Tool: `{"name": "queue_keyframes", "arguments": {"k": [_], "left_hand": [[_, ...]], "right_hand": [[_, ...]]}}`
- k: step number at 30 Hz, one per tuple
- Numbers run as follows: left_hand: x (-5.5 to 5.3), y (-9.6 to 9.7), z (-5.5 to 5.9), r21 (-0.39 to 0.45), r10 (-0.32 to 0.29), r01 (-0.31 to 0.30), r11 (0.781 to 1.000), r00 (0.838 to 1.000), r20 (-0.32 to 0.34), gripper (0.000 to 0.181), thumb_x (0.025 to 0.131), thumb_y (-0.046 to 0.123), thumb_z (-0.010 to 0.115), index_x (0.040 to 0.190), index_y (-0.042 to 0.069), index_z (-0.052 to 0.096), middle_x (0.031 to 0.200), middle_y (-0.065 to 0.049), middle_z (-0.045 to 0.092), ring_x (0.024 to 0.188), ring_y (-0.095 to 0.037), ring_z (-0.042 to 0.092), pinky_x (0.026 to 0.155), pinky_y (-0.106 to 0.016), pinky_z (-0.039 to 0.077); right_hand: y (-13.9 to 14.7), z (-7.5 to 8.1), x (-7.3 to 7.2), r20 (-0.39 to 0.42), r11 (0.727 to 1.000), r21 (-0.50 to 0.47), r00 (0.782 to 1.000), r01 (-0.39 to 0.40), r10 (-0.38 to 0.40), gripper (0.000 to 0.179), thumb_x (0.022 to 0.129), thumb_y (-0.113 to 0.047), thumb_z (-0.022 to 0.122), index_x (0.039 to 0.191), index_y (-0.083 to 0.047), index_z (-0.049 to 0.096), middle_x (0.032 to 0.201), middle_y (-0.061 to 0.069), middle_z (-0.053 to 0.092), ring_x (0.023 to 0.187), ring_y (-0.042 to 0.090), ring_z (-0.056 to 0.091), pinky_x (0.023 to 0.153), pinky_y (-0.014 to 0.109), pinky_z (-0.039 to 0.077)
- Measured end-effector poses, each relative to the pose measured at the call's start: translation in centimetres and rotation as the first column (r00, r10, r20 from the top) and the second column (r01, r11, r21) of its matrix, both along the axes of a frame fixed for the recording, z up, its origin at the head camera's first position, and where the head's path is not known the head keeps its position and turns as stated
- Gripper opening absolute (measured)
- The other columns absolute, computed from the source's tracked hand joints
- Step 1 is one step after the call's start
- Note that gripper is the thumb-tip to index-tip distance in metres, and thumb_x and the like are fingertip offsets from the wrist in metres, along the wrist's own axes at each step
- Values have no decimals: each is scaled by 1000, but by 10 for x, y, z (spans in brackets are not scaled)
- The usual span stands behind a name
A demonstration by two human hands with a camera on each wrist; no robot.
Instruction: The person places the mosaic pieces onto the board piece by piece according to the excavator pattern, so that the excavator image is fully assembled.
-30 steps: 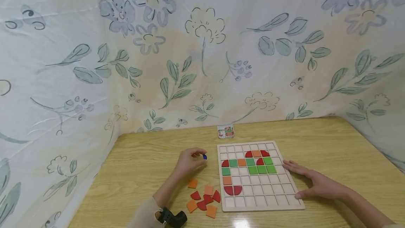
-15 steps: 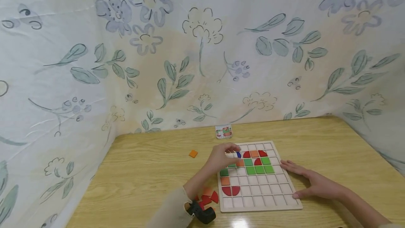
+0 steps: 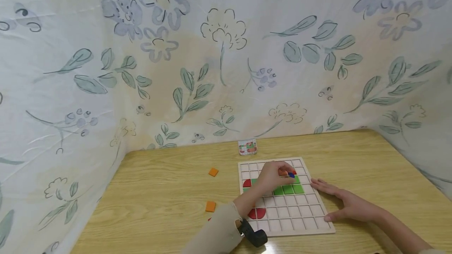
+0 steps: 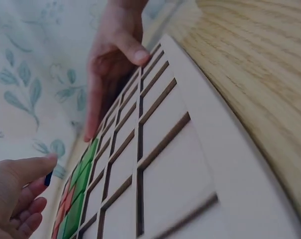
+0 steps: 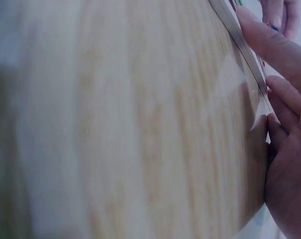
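My left hand (image 3: 271,177) is over the upper right part of a wooden grid board (image 3: 293,211), pinching a small blue tile (image 3: 291,175) between thumb and fingertips. In the left wrist view the blue tile (image 4: 48,178) shows edge-on under the thumb. Below the fingers lie bright green square tiles (image 3: 288,189) set in the grid. Red quarter-circle tiles (image 3: 259,213) sit in the lower left cells, and the left forearm hides several other tiles. My right hand (image 3: 347,203) rests against the board's right edge, fingers straight, thumb touching the lower right rim.
A small pattern card (image 3: 247,147) lies behind the board near the floral cloth (image 3: 226,69). Two orange square tiles, one farther back (image 3: 213,172), lie left of the board. A black device (image 3: 254,232) is strapped to the left wrist.
My left hand has carried the blue tile rightward, from beside the board to over its upper right part. The forearm now covers most of the loose tiles. The right hand stays at the edge.
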State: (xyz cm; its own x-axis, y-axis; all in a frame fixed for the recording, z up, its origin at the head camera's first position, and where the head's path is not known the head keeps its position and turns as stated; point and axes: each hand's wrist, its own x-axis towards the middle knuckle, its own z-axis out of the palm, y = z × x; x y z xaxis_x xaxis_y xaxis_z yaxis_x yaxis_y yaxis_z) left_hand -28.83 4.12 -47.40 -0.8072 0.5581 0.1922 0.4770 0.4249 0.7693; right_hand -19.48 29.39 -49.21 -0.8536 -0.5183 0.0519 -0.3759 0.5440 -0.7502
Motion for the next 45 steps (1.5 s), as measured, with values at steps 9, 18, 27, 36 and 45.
{"name": "queue_keyframes", "arguments": {"k": [9, 18, 27, 36, 45], "left_hand": [[2, 32, -5, -164, -6, -14, 986, 993, -118, 20, 77, 30, 75, 95, 23, 71, 86, 16, 67, 80, 6, 54, 72, -9, 39], [5, 43, -7, -266, -18, -59, 962, 960, -279, 23, 77, 36, 73, 99, 28, 70, 90, 19, 67, 77, 4, 47, 73, -10, 35], [3, 40, -6, -236, -37, -20, 972, 971, -235, 21, 81, 32, 70, 102, 27, 70, 92, 18, 67, 80, 3, 49, 71, -10, 35], [5, 45, -7, -206, 0, -50, 977, 972, -236, 19, 80, 29, 72, 99, 26, 71, 87, 17, 66, 74, 4, 46, 65, -9, 33], [3, 41, -3, -228, -52, -1, 974, 973, -227, 22, 82, 31, 70, 103, 27, 70, 87, 15, 66, 75, 1, 49, 67, -10, 34]], "right_hand": [[0, 1, 2, -53, 1000, 17, 999, -8, 8, 82, 74, -33, 74, 143, -13, 34, 149, 18, 24, 129, -18, 10, 93, 8, 23], [1, 3, 0, -68, 999, 19, 997, -43, 45, 80, 77, -33, 71, 144, -11, 32, 151, 8, 24, 129, -18, 9, 92, 6, 21], [1, -1, 0, -68, 999, -32, 997, -37, 35, 81, 75, -31, 74, 143, -10, 34, 151, 12, 24, 130, -18, 10, 91, 1, 13], [0, 2, 0, -67, 1000, -15, 998, -20, 19, 82, 74, -33, 74, 143, -12, 34, 150, 14, 24, 129, -18, 11, 91, 2, 15], [0, 3, 1, -63, 1000, -2, 998, -11, 11, 82, 74, -34, 74, 143, -13, 34, 150, 13, 25, 130, -17, 11, 92, 4, 18]]}}
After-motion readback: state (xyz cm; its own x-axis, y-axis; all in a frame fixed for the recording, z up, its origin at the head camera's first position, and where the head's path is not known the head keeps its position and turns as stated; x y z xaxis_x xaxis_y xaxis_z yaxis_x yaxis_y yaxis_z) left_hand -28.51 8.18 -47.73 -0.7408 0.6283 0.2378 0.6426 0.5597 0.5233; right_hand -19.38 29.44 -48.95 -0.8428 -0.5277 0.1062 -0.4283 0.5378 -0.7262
